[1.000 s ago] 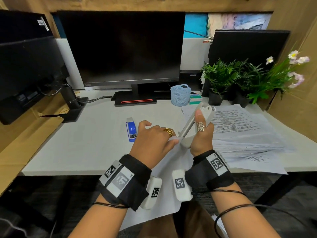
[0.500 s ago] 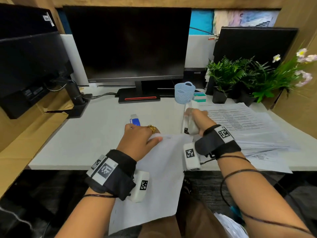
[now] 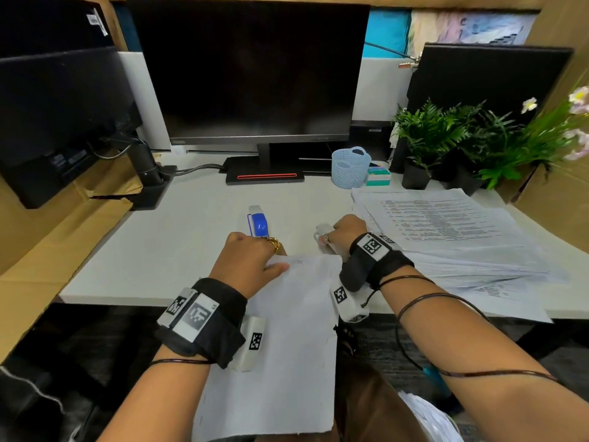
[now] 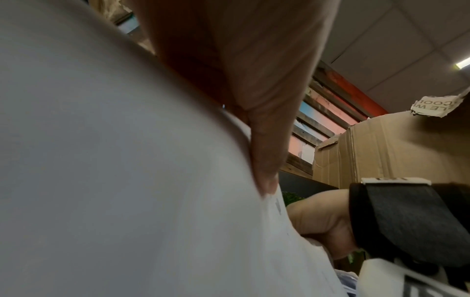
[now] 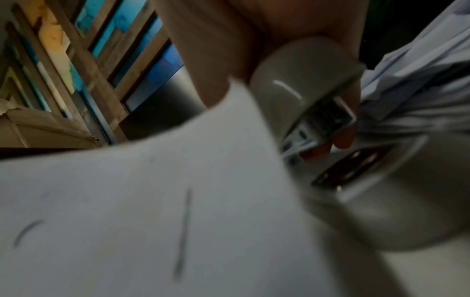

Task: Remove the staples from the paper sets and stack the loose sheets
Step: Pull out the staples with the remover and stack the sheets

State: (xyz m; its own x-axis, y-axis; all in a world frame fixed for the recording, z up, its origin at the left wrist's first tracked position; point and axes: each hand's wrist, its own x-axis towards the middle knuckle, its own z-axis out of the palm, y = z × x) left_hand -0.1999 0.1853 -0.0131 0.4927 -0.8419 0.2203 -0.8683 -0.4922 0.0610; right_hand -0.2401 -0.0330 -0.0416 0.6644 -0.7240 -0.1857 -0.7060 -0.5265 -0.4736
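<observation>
A white paper set [image 3: 287,330] lies over the desk's front edge, its lower half hanging off. A small staple [image 3: 299,261] shows near its top edge. My left hand [image 3: 255,263] holds the top left corner, thumb [image 4: 264,160] pressed on top of the paper set [image 4: 127,180]. My right hand [image 3: 347,231] grips a white stapler-like tool [image 3: 323,239] down on the desk just beyond the set's top right corner. In the right wrist view my fingers wrap the white tool [image 5: 305,96] beside the paper's corner [image 5: 152,201]. Loose printed sheets [image 3: 446,237] are piled at the right.
A blue stapler [image 3: 258,223] lies on the desk [image 3: 159,250] just beyond my left hand. A light blue basket [image 3: 350,167], potted plants [image 3: 433,135] and a monitor [image 3: 248,74] stand at the back. Cardboard walls close both sides.
My right hand brought the white tool down from upright in the air to the desk by the paper's top right corner. My left hand lowered the paper set onto the desk and kept holding it.
</observation>
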